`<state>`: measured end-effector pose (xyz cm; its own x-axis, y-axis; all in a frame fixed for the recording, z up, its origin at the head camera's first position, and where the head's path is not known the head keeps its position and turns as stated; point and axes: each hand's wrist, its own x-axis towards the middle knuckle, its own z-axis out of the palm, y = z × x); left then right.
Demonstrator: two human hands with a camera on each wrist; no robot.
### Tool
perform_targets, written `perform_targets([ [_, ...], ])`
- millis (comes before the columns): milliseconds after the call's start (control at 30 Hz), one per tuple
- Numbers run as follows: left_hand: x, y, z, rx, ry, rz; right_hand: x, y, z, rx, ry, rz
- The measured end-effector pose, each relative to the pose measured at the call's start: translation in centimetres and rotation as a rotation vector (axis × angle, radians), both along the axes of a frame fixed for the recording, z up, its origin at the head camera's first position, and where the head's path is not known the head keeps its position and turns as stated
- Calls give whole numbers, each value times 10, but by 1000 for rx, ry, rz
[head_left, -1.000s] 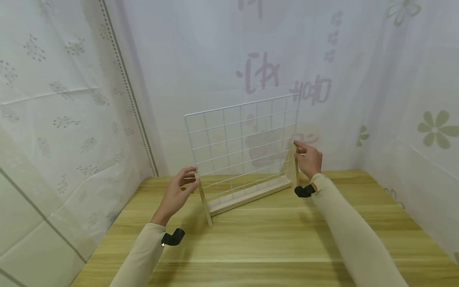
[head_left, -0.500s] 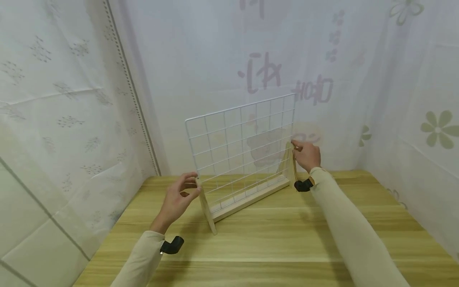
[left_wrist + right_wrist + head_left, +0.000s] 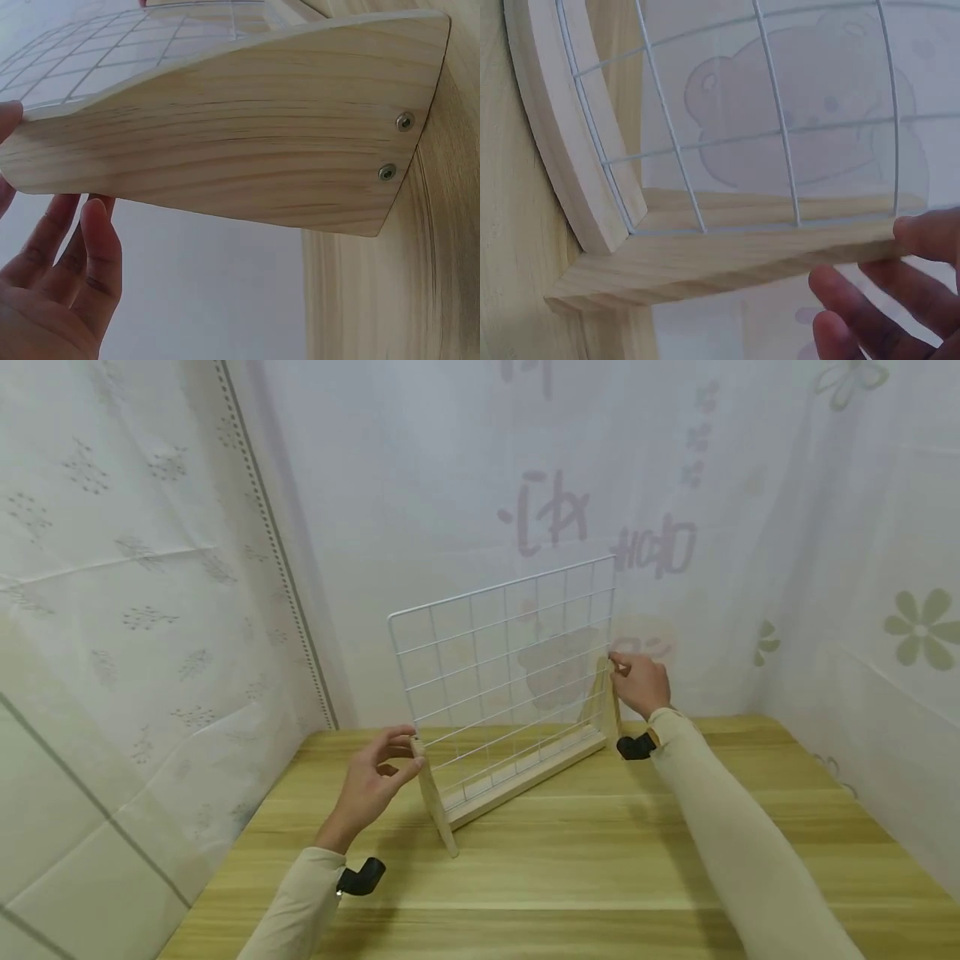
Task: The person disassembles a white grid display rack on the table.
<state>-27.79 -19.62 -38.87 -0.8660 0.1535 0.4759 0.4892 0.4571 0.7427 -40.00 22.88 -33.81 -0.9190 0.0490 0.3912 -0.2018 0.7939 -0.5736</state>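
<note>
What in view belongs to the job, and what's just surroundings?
Job:
left side panel, gripped by left hand
right side panel, gripped by right hand
wooden base bar
white wire grid

Surroundings:
table, underneath
printed curtains
black wrist devices, worn

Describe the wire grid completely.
The wire grid is a white, rectangular mesh of thin, metal-looking wires, standing upright above the table, its left end nearer than its right. It sits between two wooden side pieces, its lower edge along a wooden bar. The left hand and right hand grip those side pieces; whether either touches the grid is unclear.
</note>
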Motion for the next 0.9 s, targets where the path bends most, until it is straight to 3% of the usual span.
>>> perform_targets([
  [133, -1, 2, -1, 3, -12, -7, 4, -7, 3, -20, 48, -47],
  [267, -1, 2, -1, 2, -11, -11, 8, -19, 7, -154, 86, -77],
  [367, 0, 1, -1, -3, -10, -18, 12, -28, 7, -262, 93, -68],
  [533, 2, 0, 1, 16, -32, -21, 22, -41, 4, -335, 120, -37],
  [900, -3, 9, 6, 91, 1, -60, 46, -70, -18, -427, 51, 4],
])
